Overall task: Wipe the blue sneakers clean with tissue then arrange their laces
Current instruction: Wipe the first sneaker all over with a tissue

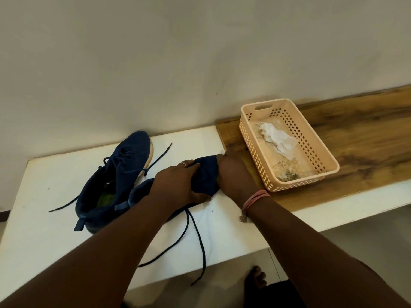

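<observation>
Head view: two blue sneakers sit on the white desk (44, 218). The far sneaker (115, 174) lies near the wall with its laces loose. The near sneaker (205, 176) is under both hands. The left hand (178, 185) holds its middle, with the grip curled over the top. The right hand (233, 174) sits at the toe. Its fingers bend round the toe, but I cannot tell if they hold a tissue. A used tissue (278, 138) lies in the peach basket (329, 172), just beside the right hand, on the wooden board (367, 134).

One long lace (200, 245) from the near sneaker trails over the front edge of the desk. An arm could catch it and drag the shoe off. The basket is very close too, so a quick wipe at the toe could bump it.
</observation>
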